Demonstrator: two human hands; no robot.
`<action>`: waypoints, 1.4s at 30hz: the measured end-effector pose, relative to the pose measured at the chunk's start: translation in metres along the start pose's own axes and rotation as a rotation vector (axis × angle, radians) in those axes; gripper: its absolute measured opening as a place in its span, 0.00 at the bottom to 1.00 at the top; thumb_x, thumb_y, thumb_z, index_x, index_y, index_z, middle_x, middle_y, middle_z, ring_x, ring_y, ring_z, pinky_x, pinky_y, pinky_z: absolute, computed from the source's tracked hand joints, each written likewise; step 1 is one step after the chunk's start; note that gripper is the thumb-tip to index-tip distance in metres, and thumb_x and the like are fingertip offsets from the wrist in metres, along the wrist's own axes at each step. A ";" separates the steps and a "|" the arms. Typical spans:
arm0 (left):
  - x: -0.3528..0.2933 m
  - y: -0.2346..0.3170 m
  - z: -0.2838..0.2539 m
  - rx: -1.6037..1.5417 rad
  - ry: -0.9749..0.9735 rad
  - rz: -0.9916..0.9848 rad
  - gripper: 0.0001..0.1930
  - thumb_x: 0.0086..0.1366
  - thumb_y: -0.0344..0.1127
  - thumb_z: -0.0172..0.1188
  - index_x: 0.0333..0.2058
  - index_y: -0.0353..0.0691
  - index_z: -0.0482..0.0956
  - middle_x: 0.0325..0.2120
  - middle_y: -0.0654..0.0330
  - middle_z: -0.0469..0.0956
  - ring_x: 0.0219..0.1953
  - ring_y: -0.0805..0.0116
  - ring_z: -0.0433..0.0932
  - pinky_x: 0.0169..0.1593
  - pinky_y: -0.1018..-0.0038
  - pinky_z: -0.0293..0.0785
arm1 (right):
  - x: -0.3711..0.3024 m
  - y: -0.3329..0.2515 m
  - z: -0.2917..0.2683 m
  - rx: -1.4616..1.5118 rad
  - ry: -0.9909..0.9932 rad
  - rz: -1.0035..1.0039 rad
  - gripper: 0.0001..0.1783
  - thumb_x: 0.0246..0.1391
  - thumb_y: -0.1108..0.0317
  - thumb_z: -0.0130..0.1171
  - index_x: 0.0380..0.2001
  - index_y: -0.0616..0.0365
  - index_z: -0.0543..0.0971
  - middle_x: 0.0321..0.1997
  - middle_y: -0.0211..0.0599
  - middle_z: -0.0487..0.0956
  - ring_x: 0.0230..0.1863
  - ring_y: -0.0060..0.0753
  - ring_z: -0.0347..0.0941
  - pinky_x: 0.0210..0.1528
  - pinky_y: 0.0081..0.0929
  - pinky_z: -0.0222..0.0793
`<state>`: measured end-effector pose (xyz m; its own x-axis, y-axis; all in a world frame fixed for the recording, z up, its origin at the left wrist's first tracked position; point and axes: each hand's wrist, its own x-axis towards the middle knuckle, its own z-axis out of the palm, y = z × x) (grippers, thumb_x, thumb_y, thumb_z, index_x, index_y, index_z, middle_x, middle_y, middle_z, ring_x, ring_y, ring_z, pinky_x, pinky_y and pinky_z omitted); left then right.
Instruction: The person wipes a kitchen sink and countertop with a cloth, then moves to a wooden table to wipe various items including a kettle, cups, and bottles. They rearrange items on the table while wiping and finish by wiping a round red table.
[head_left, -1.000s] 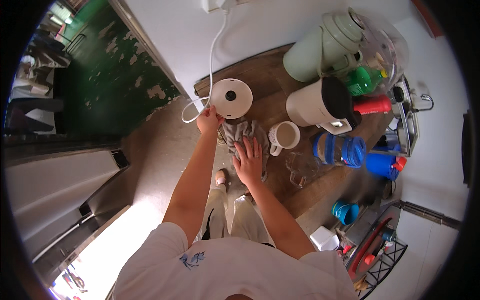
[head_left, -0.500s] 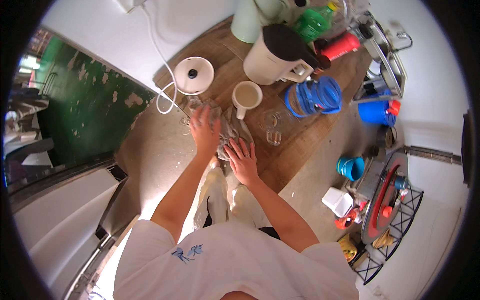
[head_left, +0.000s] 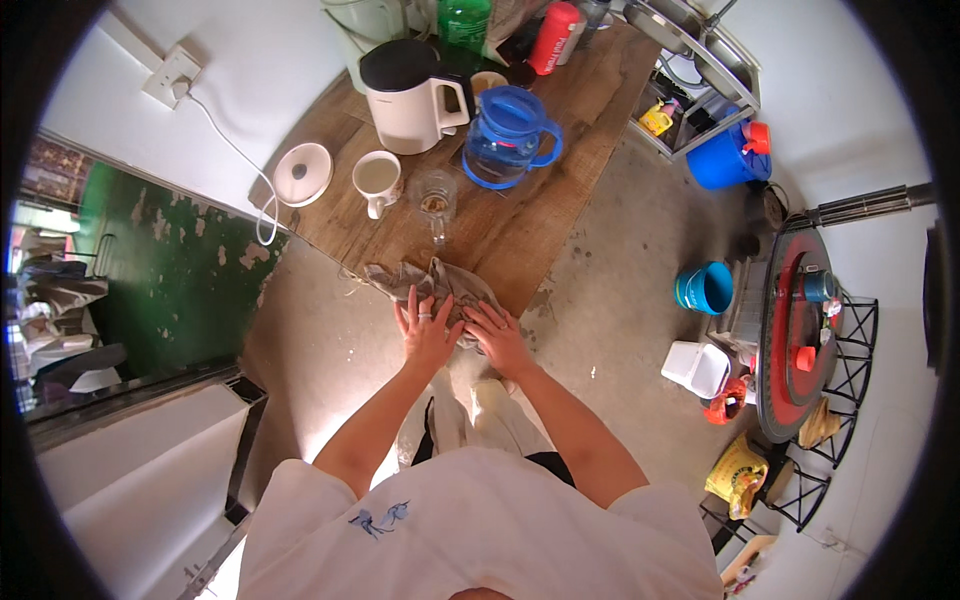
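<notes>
A crumpled grey-brown cloth [head_left: 440,280] lies over the near corner of the wooden table [head_left: 520,240]. My left hand [head_left: 430,335] rests on the cloth with its fingers spread, a ring on one of them. Beside it, my right hand [head_left: 497,335] also lies on the cloth, fingers stretched out and apart. Just beyond the cloth stands a clear glass mug [head_left: 434,207]. To its left is a white mug [head_left: 378,182] with pale liquid inside. A round white lid [head_left: 303,174] with a knob lies near the table's left edge.
Farther back stand a white kettle-like jug [head_left: 400,105] with a black top, a blue-lidded clear pitcher [head_left: 510,140], a green bottle [head_left: 464,22] and a red bottle [head_left: 553,38]. A white cord [head_left: 225,140] hangs by the left edge. Buckets [head_left: 705,288] stand on the floor at right.
My left hand has come from farther left to lie beside the right one on the cloth. The cloth now sits nearer the table's edge, and the view has turned.
</notes>
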<state>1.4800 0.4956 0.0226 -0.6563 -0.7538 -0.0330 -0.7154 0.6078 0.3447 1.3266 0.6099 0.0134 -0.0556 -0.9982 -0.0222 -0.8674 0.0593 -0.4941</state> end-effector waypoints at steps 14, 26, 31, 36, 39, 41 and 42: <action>0.025 0.041 0.022 0.150 -0.081 0.175 0.35 0.66 0.59 0.54 0.69 0.54 0.61 0.72 0.61 0.50 0.73 0.52 0.47 0.70 0.45 0.46 | 0.032 0.108 -0.052 -0.016 -0.124 -0.129 0.24 0.56 0.78 0.54 0.55 0.46 0.77 0.71 0.16 0.65 0.74 0.37 0.53 0.76 0.51 0.46; 0.185 0.180 0.081 -0.132 -0.070 0.051 0.35 0.70 0.50 0.49 0.71 0.45 0.52 0.73 0.53 0.47 0.74 0.52 0.47 0.71 0.47 0.45 | 0.088 0.265 -0.146 -0.041 0.016 -0.018 0.16 0.57 0.77 0.54 0.47 0.47 0.79 0.65 0.20 0.72 0.70 0.37 0.60 0.73 0.47 0.51; 0.244 0.232 0.095 -0.051 -0.027 -0.052 0.36 0.68 0.49 0.51 0.71 0.45 0.53 0.71 0.51 0.50 0.70 0.50 0.52 0.66 0.46 0.51 | 0.148 0.338 -0.197 -0.109 -0.090 -0.188 0.16 0.53 0.77 0.56 0.43 0.46 0.81 0.60 0.19 0.76 0.71 0.34 0.61 0.74 0.45 0.49; 0.323 0.273 0.108 0.033 -0.009 -0.212 0.34 0.65 0.48 0.56 0.69 0.52 0.59 0.67 0.53 0.56 0.66 0.48 0.57 0.62 0.44 0.54 | 0.227 0.394 -0.247 -0.153 -0.153 -0.318 0.14 0.49 0.76 0.58 0.39 0.45 0.82 0.54 0.24 0.80 0.71 0.33 0.60 0.75 0.58 0.38; 0.366 0.279 0.102 0.048 0.037 -0.203 0.32 0.63 0.50 0.59 0.65 0.52 0.64 0.68 0.53 0.55 0.68 0.47 0.54 0.66 0.44 0.52 | 0.244 0.413 -0.259 -0.044 0.041 -0.222 0.16 0.46 0.70 0.61 0.41 0.44 0.82 0.61 0.28 0.76 0.72 0.39 0.58 0.74 0.64 0.30; 0.376 0.276 0.110 0.038 0.119 -0.082 0.33 0.63 0.54 0.59 0.65 0.51 0.64 0.68 0.52 0.55 0.70 0.46 0.51 0.69 0.43 0.48 | 0.239 0.421 -0.255 -0.054 0.165 -0.142 0.23 0.51 0.60 0.62 0.53 0.42 0.79 0.71 0.35 0.65 0.74 0.51 0.52 0.73 0.66 0.32; 0.380 0.274 0.115 0.032 0.158 -0.017 0.34 0.63 0.56 0.58 0.64 0.50 0.64 0.69 0.52 0.54 0.71 0.45 0.50 0.70 0.42 0.46 | 0.234 0.424 -0.247 -0.050 0.125 -0.106 0.26 0.53 0.57 0.61 0.57 0.41 0.76 0.73 0.35 0.60 0.75 0.51 0.50 0.72 0.66 0.33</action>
<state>1.0069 0.4043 -0.0029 -0.6001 -0.7923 0.1103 -0.7350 0.6005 0.3149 0.8236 0.4033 0.0128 -0.0209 -0.9902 0.1379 -0.8948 -0.0430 -0.4443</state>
